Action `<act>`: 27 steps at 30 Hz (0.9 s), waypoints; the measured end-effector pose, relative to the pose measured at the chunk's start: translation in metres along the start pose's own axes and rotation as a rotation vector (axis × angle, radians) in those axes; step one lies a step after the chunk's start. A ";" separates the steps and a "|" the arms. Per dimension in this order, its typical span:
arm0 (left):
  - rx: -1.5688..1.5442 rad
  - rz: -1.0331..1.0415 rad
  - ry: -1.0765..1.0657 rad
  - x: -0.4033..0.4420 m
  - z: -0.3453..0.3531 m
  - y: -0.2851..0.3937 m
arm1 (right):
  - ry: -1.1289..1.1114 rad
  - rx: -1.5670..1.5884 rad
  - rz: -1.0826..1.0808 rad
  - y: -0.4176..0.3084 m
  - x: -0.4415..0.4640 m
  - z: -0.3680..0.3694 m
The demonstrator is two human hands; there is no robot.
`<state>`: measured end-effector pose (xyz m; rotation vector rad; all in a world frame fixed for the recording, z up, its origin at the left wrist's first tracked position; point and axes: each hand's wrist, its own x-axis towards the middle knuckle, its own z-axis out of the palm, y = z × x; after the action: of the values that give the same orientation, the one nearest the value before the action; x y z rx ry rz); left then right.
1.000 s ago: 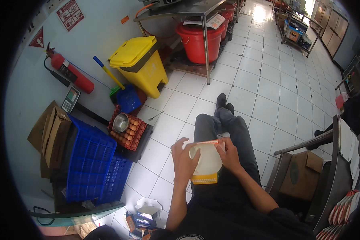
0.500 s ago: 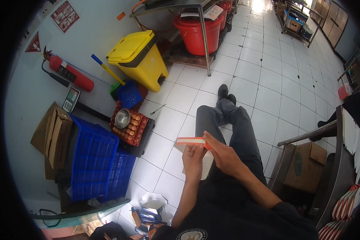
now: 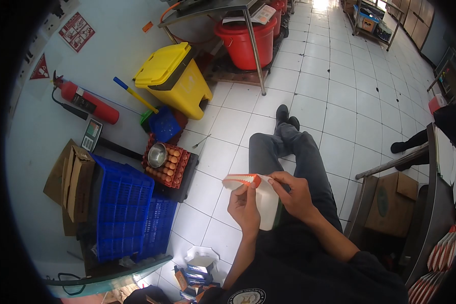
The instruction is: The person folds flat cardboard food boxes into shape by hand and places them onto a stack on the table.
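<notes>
One carton (image 3: 268,206) is being held by two hands (image 3: 244,206), while one fire extinguisher (image 3: 88,103), one yellow bin (image 3: 193,90), one metal bowl (image 3: 157,155) and two red-and-white wall signs (image 3: 77,32) are being seen.

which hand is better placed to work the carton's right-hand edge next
Likely the right hand: its fingers are at that edge of the carton. The left hand pinches the orange strip further left, so it seems better suited to steadying.

Black top (image 3: 314,268), round pale emblem (image 3: 246,297) on it, loose black sleeve (image 3: 377,266), dark grey trousers (image 3: 309,162), black shoes (image 3: 282,113)
</notes>
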<state>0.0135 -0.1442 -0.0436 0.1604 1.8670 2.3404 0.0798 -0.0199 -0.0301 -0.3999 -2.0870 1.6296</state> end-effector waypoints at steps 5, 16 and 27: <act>-0.079 0.053 -0.090 -0.003 -0.002 -0.019 | 0.129 0.003 -0.146 -0.003 0.001 0.012; 0.049 0.044 -0.332 0.012 -0.024 -0.012 | 0.114 -0.082 -0.209 -0.013 -0.003 0.015; -0.082 0.015 -0.312 0.008 -0.008 -0.017 | 0.242 -0.087 -0.128 -0.011 -0.002 0.018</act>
<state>0.0047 -0.1467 -0.0624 0.5000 1.6253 2.2414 0.0727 -0.0388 -0.0238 -0.4578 -1.9627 1.3501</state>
